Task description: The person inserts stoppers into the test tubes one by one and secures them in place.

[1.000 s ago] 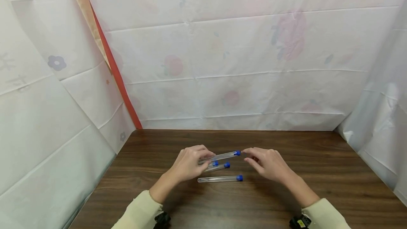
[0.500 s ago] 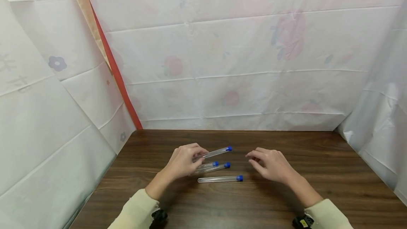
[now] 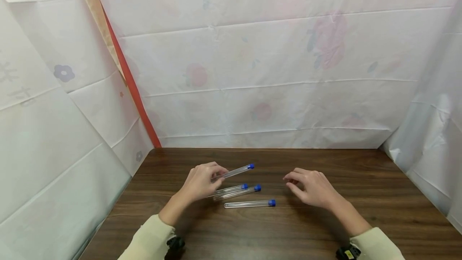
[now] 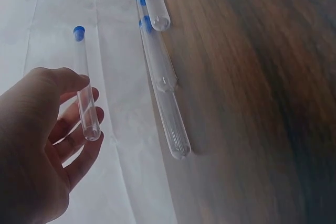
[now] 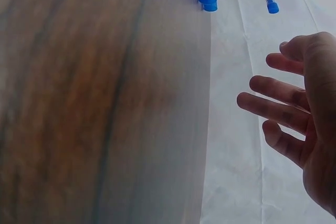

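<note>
My left hand (image 3: 202, 180) pinches a clear test tube (image 3: 236, 171) with a blue cap between thumb and fingers, above the table. The held tube (image 4: 83, 56) tilts with its capped end up and to the right in the head view. Below it, two more capped test tubes lie side by side, the farther tube (image 3: 231, 189) partly hidden by the left hand and the nearer tube (image 3: 238, 193) angled alike. Closer to me lies another test tube (image 3: 249, 204). Off to the right, my right hand (image 3: 311, 186) hovers with loosely bent fingers (image 5: 273, 111) and nothing in them.
The dark wood-grain table (image 3: 288, 236) ends at a white printed sheet (image 3: 274, 103) hung behind it. More sheeting (image 3: 65, 131) hangs on the left, with a red strip (image 3: 135, 91) at the corner. Each wrist wears a small black device (image 3: 175, 246).
The left hand has moved left and slightly away with its test tube, whose cap has parted from the right hand's fingers. My right hand has shifted a little to the right. The lying tubes stay put.
</note>
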Motion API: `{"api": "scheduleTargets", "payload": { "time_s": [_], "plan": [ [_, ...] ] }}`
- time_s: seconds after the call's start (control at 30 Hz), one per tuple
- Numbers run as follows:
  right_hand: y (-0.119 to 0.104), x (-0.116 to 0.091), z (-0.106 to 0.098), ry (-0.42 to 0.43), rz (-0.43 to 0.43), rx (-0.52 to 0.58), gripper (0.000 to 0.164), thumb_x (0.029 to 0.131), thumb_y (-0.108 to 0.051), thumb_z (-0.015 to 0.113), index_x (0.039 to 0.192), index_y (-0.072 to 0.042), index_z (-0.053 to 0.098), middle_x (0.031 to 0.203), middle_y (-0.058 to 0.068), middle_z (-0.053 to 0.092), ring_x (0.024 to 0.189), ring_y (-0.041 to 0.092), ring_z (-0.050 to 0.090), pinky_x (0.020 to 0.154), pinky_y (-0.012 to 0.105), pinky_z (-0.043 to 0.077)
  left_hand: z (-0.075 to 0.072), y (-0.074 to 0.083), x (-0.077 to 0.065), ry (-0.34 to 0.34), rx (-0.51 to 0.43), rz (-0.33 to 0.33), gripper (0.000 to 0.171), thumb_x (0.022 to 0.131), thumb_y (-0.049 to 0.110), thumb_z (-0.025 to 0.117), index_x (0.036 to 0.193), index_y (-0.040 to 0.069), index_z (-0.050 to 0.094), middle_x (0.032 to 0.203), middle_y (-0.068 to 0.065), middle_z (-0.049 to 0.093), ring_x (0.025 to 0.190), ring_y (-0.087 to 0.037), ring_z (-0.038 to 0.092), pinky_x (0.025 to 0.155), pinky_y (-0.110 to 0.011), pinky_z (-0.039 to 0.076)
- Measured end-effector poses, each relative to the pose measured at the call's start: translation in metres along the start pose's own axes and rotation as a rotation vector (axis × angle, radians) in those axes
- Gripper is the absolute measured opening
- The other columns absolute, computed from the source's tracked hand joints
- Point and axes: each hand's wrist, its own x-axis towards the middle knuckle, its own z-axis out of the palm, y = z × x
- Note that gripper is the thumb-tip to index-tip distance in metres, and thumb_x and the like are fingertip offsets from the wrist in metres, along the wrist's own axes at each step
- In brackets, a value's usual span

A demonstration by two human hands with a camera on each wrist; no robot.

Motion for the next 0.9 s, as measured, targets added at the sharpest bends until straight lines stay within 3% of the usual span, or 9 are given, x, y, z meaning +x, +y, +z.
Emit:
{"api": "scheduleTargets", "payload": {
  "time_s": [0.13, 0.33, 0.7, 0.9],
  "plan": [
    [0.001, 0.0, -0.002, -0.015, 0.008, 0.003, 0.011, 0.1, -0.013, 0.081, 0.11, -0.017, 0.084, 0.097, -0.008, 0.08, 0.072, -0.004, 0.066, 0.055, 0.015, 0.037, 0.0, -0.005, 0.0, -0.03, 0.0, -0.037, 0.016, 0.097, 0.015, 0.085, 0.11, 0.023, 0.088, 0.093, 0.009, 0.077, 0.07, 0.002, 0.051, 0.055, -0.019, 0.037],
    [0.0, 0.0, -0.004, -0.045, 0.026, 0.0, 0.01, 0.101, -0.015, 0.081, 0.11, -0.018, 0.084, 0.099, -0.008, 0.079, 0.077, 0.0, 0.072, 0.057, 0.016, 0.041, 0.002, -0.011, -0.001, -0.059, -0.002, -0.057, 0.015, 0.098, 0.015, 0.084, 0.111, 0.022, 0.088, 0.095, 0.008, 0.078, 0.07, 0.002, 0.05, 0.055, -0.019, 0.036],
    [0.0, -0.001, -0.007, -0.058, 0.025, 0.004, 0.01, 0.101, -0.016, 0.081, 0.11, -0.017, 0.084, 0.099, -0.008, 0.079, 0.073, -0.004, 0.066, 0.055, 0.016, 0.037, 0.007, -0.02, 0.002, -0.124, 0.01, -0.079, 0.013, 0.098, 0.016, 0.084, 0.108, 0.022, 0.087, 0.097, 0.008, 0.081, 0.079, -0.011, 0.069, 0.063, -0.022, 0.046],
    [-0.002, -0.002, -0.008, -0.056, 0.025, 0.002, 0.01, 0.101, -0.016, 0.081, 0.11, -0.017, 0.084, 0.099, -0.007, 0.079, 0.069, -0.008, 0.061, 0.054, 0.016, 0.036, 0.009, -0.023, 0.004, -0.202, 0.004, -0.113, 0.013, 0.097, 0.016, 0.084, 0.107, 0.022, 0.088, 0.09, 0.009, 0.079, 0.079, -0.005, 0.066, 0.066, -0.027, 0.05]
  ]
}}
